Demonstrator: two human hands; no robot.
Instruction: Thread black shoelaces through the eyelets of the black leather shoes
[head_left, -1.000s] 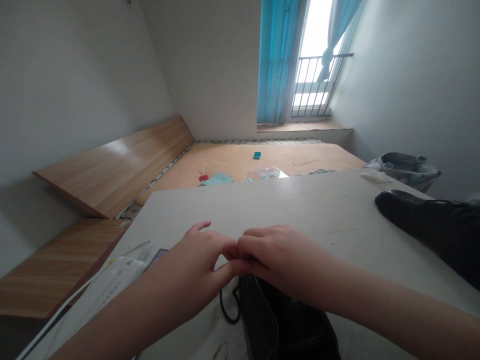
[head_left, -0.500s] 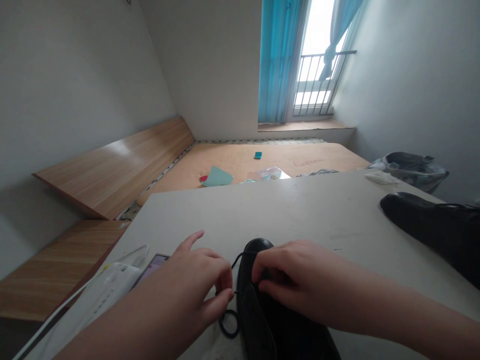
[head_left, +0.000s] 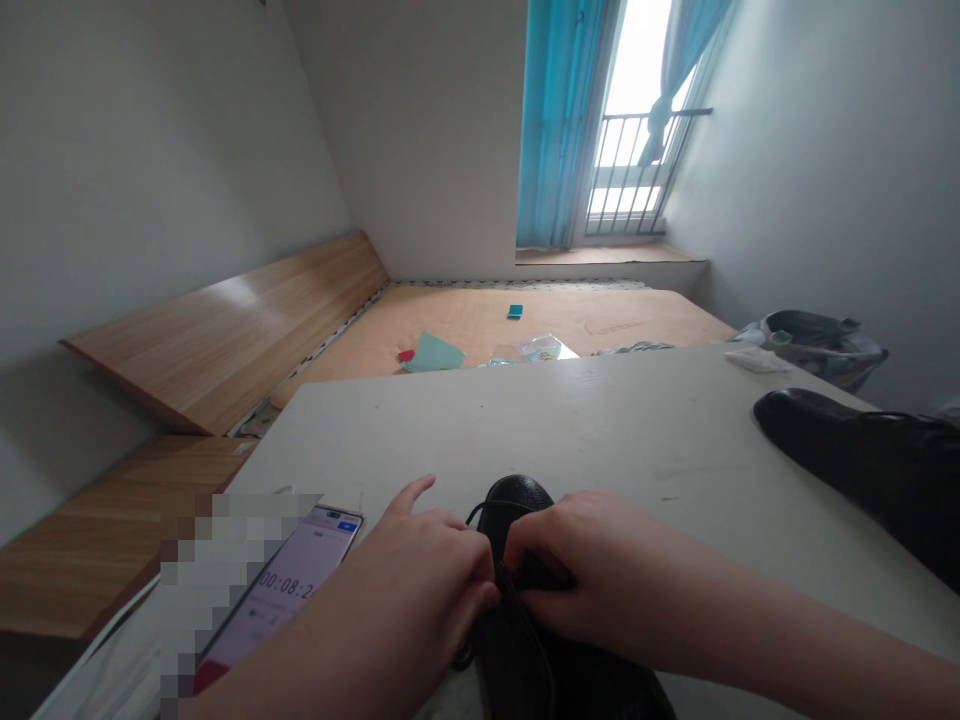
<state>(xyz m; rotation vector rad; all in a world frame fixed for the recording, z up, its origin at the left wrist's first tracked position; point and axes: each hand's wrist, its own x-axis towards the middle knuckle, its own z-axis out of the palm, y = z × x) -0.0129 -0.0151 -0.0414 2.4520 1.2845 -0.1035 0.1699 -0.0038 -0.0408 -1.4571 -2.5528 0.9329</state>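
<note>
A black shoe [head_left: 517,490] lies on the white table with its toe pointing away from me. A thin black shoelace [head_left: 495,504] arcs over the toe between my hands. My left hand [head_left: 442,570] is at the shoe's left side, thumb and forefinger pinched on the lace, little finger sticking out. Across the shoe's opening, my right hand [head_left: 555,560] has its fingers curled and pinched close to the lacing; the lace runs to it, though its fingertips are partly hidden. Part of the loose lace shows below my left hand.
The white table [head_left: 600,420] carries a second black shoe [head_left: 840,440] at right and a phone [head_left: 292,580] showing a timer at left, beside a pixelated patch. White tissue [head_left: 757,360] lies near the far right edge. Beyond are a bed [head_left: 465,310] and a lined bin [head_left: 817,345].
My left hand has moved right, up against the shoe and closer to my right hand. More of the phone shows now. The lace loop beside the shoe is mostly covered.
</note>
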